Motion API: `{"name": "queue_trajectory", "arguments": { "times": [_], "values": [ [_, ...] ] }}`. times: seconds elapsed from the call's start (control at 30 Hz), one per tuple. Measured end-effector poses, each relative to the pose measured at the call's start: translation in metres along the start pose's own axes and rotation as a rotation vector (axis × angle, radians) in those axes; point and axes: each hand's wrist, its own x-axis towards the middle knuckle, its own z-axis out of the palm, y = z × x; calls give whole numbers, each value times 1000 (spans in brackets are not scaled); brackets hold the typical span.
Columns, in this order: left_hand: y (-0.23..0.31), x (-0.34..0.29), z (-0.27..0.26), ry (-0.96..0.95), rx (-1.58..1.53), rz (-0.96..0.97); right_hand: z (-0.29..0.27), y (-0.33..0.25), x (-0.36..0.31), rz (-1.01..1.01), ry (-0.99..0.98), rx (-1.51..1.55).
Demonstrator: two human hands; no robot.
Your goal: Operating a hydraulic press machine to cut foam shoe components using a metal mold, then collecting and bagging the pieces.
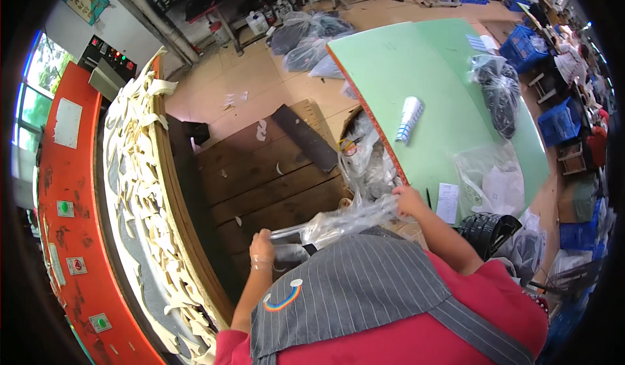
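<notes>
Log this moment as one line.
left hand: gripping crumpled clear plastic film | right hand: gripping same film | film: spans between hands | right side: pale-green flat tabletop

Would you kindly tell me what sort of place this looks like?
Probably a factory workshop: there's an orange-red machine panel with push buttons, cream-coloured scraps heaped beside it, and blue crates toward the right.

Bright glare at the left window (37,113), bowed edges, blackened corners.
</notes>
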Motion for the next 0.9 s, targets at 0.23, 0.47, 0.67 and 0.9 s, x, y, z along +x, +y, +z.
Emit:
{"name": "queue_trajectory", "arguments": {
  "times": [0.23,0.47,0.67,0.9],
  "values": [
    [21,123,-23,135,-1379,-702,31,-91,108,0,-110,725],
    [93,174,-83,-142,-1212,-252,3,-186,119,-192,-256,353],
    [209,232,-194,-484,-1242,232,42,-278,130,-1037,-65,-236],
    [257,391,-334,-972,-1107,1790,14,-485,76,-1104,-855,77]
  ]
}}
